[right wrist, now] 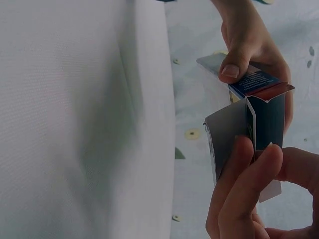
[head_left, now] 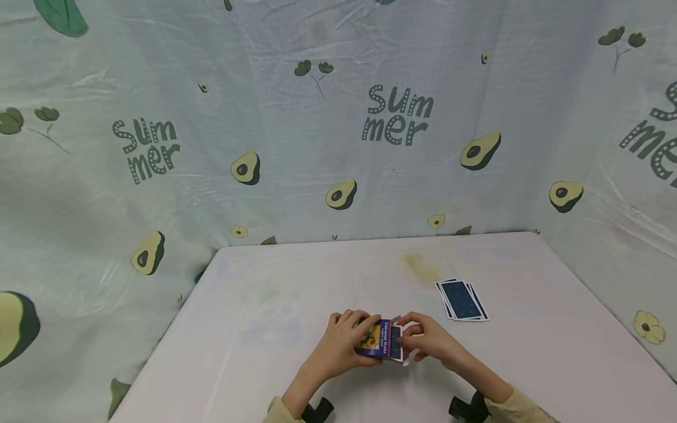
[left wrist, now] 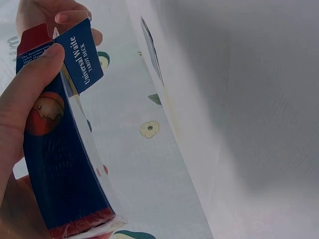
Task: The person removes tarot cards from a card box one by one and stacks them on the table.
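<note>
My left hand (head_left: 346,343) grips a dark blue tarot card box (head_left: 371,341) across its sides, and the thumb presses on the printed panel in the left wrist view. The box's end is open, with its lettered flap (left wrist: 82,57) folded out. Dark blue tarot cards (head_left: 395,342) with a white border show at that open end. There my right hand (head_left: 427,339) has its fingers curled, pinching at the cards; its fingertips partly hide them in the right wrist view. To the far right of the hands, a small loose stack of blue-backed cards (head_left: 462,300) lies on the table.
A white-covered table (head_left: 254,364) lies under the hands, with a yellowish stain towards the back. Behind it and at both sides hangs a pale cloth (head_left: 296,123) printed with avocados and lettering. Black camera mounts (head_left: 469,408) sit at the wrists.
</note>
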